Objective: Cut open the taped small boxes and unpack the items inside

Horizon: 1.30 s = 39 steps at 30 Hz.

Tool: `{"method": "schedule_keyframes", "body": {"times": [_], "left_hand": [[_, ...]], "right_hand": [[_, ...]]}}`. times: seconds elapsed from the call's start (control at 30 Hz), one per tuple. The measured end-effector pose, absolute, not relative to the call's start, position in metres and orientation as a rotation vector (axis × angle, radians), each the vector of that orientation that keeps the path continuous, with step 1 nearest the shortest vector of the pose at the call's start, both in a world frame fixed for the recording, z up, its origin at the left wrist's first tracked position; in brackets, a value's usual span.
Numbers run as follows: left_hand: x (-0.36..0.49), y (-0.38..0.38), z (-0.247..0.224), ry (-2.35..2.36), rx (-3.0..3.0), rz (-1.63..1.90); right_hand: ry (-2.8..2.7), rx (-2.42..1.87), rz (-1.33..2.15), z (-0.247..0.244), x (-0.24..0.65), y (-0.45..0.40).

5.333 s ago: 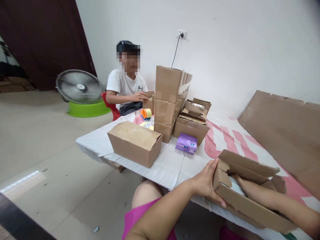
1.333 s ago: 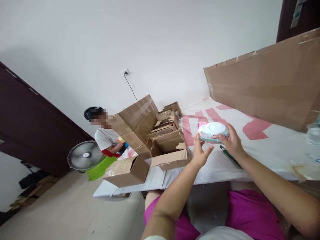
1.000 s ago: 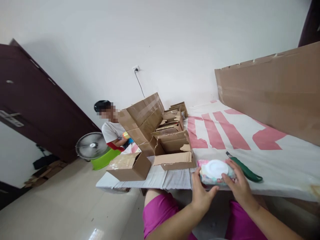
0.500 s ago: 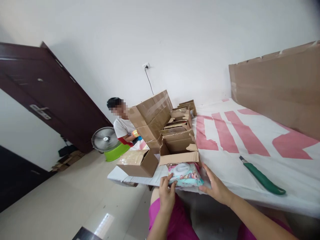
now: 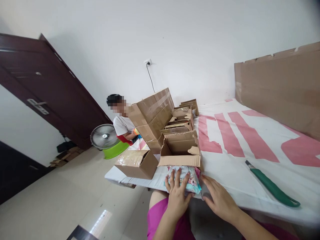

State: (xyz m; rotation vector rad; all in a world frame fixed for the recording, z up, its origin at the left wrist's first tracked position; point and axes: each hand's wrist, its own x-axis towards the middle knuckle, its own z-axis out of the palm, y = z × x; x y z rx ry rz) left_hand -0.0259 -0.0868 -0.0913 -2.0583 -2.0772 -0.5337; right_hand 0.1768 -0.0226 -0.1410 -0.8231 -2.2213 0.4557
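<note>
A soft plastic-wrapped packet [image 5: 194,181] with a pink, white and turquoise print lies at the table's front edge. My left hand [image 5: 177,193] rests on top of it, fingers spread and palm down. Beside the packet's right end is my right hand [image 5: 220,198], its fingers apart and holding nothing; whether they touch the packet I cannot tell. Directly behind the packet stands an open cardboard box [image 5: 180,160] with a torn flap. To the left sits a taped cardboard box [image 5: 137,163], its top mostly closed.
A green-handled knife [image 5: 273,186] lies on the cloth-covered table [image 5: 222,170] at the right. More open boxes [image 5: 181,116] line up behind, along a tall carton [image 5: 152,116]. Another person [image 5: 123,125] sits beyond it, near a fan [image 5: 105,136]. A cardboard panel [image 5: 280,86] stands at the right.
My left hand has moved from gripping the packet's left edge to lying spread over its top. My right hand stays at the right end. The view has shifted slightly.
</note>
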Motion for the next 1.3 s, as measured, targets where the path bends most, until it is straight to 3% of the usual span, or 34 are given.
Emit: {"method": "schedule_keyframes", "body": {"times": [1.3], "left_hand": [[-0.092,0.062,-0.070,-2.230,-2.135,-0.338]], "right_hand": [[-2.386,-0.803,0.009,-0.137,0.174,-0.023]]}}
